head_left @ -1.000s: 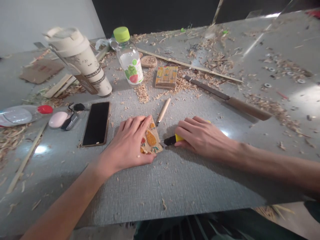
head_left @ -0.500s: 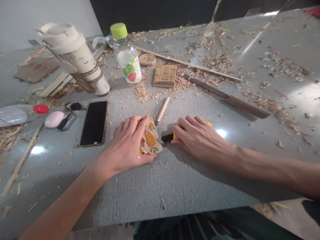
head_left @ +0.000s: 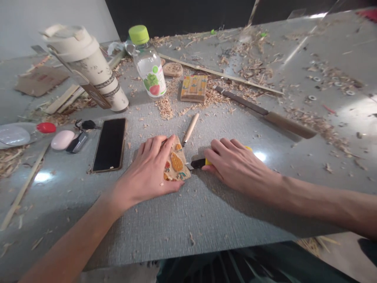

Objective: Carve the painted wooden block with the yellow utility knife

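At left of the frame, a black-screened phone [head_left: 109,145] lies flat. Just left of centre, the left hand [head_left: 150,169] grips the block [head_left: 177,162], fingers over its top edge and thumb along the bottom, hiding its left part. The block lies near mid-frame: a tan ground bearing a raised, ribbed orange oval, a smaller orange shape above, a red patch at left and teal leaf-like shapes lower right. At its right edge sits the blade of a black-and-yellow knife [head_left: 199,163], clasped by the right hand [head_left: 237,162], right of centre.
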Demonstrator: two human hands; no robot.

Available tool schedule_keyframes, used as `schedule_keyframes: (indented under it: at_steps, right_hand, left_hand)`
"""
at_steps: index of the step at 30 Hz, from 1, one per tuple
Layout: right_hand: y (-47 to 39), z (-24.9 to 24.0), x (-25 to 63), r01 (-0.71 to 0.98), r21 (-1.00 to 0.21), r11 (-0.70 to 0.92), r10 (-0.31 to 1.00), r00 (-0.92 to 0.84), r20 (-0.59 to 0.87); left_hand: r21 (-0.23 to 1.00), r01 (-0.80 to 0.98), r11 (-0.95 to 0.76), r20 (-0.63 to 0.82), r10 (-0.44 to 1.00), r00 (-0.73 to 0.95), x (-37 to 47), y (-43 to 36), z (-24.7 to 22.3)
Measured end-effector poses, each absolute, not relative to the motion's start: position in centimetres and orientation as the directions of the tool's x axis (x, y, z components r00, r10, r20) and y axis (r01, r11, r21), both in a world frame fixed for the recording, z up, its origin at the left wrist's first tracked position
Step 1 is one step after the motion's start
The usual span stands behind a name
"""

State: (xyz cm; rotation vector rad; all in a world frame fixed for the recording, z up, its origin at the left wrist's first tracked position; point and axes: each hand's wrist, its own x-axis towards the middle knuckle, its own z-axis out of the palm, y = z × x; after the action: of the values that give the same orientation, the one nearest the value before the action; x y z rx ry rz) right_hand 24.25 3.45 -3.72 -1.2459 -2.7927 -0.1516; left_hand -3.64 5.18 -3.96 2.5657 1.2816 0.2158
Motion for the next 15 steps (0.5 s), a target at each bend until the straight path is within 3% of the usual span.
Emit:
schedule_keyframes:
  at_steps: [15]
  right_hand:
    - [3.88, -3.12, 23.5, 0.773, 0.048, 0.633, 0.769, -0.634, 0.08]
  left_hand:
    - [0.304, 0.767, -0.565, 0.026, 0.81, 0.586, -3.35, 5.05, -3.56]
